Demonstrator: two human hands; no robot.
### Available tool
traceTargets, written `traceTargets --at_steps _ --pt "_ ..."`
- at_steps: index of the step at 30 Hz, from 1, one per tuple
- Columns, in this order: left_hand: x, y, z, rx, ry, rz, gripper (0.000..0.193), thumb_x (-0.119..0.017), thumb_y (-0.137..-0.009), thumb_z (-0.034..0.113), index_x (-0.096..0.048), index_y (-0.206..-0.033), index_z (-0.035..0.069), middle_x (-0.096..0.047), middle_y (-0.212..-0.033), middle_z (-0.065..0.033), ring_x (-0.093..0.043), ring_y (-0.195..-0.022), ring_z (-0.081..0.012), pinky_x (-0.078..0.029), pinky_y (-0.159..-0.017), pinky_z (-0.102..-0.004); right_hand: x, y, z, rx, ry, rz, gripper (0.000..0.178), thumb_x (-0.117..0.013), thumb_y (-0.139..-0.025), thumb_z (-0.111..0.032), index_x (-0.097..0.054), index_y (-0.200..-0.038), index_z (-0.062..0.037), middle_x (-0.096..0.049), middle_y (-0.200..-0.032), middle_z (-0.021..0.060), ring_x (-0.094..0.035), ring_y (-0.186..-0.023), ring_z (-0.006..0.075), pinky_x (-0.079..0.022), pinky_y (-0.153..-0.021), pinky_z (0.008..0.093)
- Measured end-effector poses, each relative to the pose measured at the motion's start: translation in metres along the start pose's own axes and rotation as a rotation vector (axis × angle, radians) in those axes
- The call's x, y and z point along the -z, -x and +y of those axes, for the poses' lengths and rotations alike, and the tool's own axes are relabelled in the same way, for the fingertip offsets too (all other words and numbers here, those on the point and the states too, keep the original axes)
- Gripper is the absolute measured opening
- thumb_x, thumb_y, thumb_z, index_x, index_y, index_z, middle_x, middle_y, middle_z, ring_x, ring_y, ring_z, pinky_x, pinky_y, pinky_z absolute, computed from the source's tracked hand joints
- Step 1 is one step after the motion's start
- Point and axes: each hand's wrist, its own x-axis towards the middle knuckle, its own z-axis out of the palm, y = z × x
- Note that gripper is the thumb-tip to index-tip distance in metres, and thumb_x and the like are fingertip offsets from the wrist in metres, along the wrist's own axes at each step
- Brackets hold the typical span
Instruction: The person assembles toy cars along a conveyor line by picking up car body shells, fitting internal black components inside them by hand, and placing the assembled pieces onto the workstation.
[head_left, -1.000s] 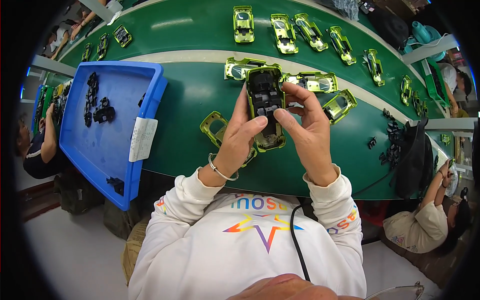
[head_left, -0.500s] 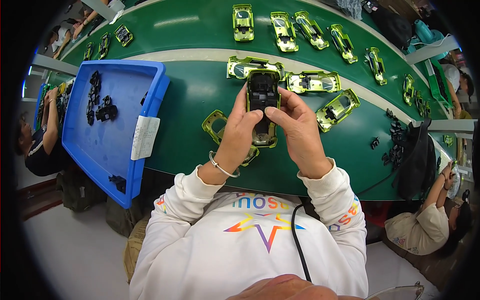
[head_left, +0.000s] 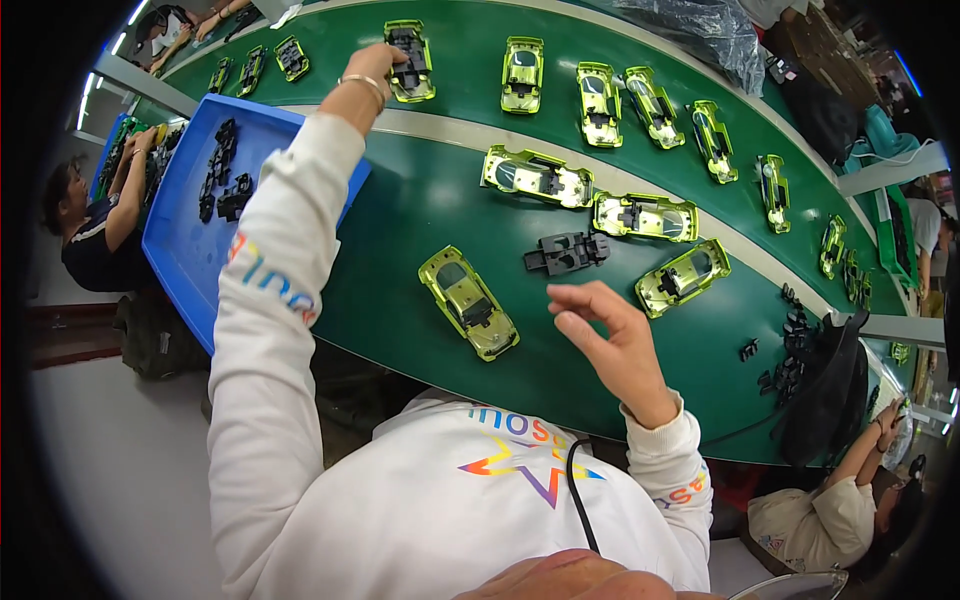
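My left hand is stretched to the far left. Its fingers close on the near-left side of a yellow-green toy car with a black chassis in it, on the far green strip. Over the near part of the table, my right hand holds nothing, thumb and fingers apart. Just beyond it a loose black chassis lies on the table. To the left of this hand rests a green car body. Two more bodies, one green and one beside it, sit behind the chassis; another is at the right.
A blue bin with several black chassis stands at the left. Several green car bodies line the far strip. Small black parts and a black bag lie at the right. Other people sit on both sides.
The car from both hands now lies on the far strip under my left hand, which has reached far left. My right hand has moved away, opened. A loose black chassis now shows on the table.
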Motion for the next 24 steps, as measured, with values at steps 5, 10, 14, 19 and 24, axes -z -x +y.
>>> traceTargets --at_steps 5,10,14,19,24 --pt "0.038 -0.156 -0.02 -0.065 -0.446 0.111 0.025 -0.07 -0.078 0.001 -0.066 -0.102 -0.007 -0.068 -0.107 -0.0164 -0.065 -0.091 -0.027 -0.052 -0.086 -0.0403 0.014 0.023 0.003 -0.03 0.073 0.067 0.025 -0.066 -0.088 -0.002 -0.068 -0.114 0.0003 -0.067 -0.097 0.0103 -0.067 -0.087 0.0187 -0.052 -0.079 0.0283" --pt "0.006 -0.16 -0.005 -0.082 -1.011 0.029 0.034 -0.067 -0.085 0.005 -0.059 -0.117 -0.006 -0.067 -0.111 -0.0165 -0.065 -0.097 -0.0255 -0.052 -0.087 -0.0376 0.021 0.024 0.001 -0.002 0.247 0.148 0.025 -0.068 -0.086 0.0 -0.068 -0.111 -0.0001 -0.066 -0.096 0.0114 -0.067 -0.081 0.0211 -0.052 -0.072 0.0298" --pt "0.016 -0.112 0.01 -0.437 -1.309 0.091 0.048 -0.067 -0.086 0.016 -0.055 -0.125 -0.009 -0.069 -0.108 -0.0216 -0.068 -0.099 -0.0281 -0.054 -0.083 -0.0365 0.018 -0.007 0.004 0.158 0.534 0.17 0.027 -0.069 -0.083 -0.001 -0.067 -0.109 -0.0027 -0.064 -0.098 0.0097 -0.063 -0.083 0.0281 -0.05 -0.071 0.0377" --pt "-0.005 0.087 0.041 -0.675 -0.986 -0.466 0.056 -0.074 -0.082 0.023 -0.057 -0.124 -0.009 -0.071 -0.101 -0.0171 -0.068 -0.089 -0.0247 -0.055 -0.077 -0.0338 0.015 -0.034 -0.001 0.285 0.883 0.133 0.034 -0.07 -0.08 -0.001 -0.064 -0.113 -0.0038 -0.061 -0.101 0.0094 -0.06 -0.083 0.0316 -0.047 -0.07 0.0429" --pt "0.044 0.269 0.015 -0.898 -1.176 -1.032 0.068 -0.069 -0.082 0.007 -0.044 -0.146 0.012 -0.048 -0.146 -0.0112 -0.047 -0.133 -0.0304 -0.039 -0.11 -0.042 0.005 -0.047 0.014 0.302 1.0 0.061 0.04 -0.06 -0.08 0.008 -0.063 -0.117 -0.0054 -0.056 -0.103 0.013 -0.061 -0.088 0.0334 -0.049 -0.072 0.0417"
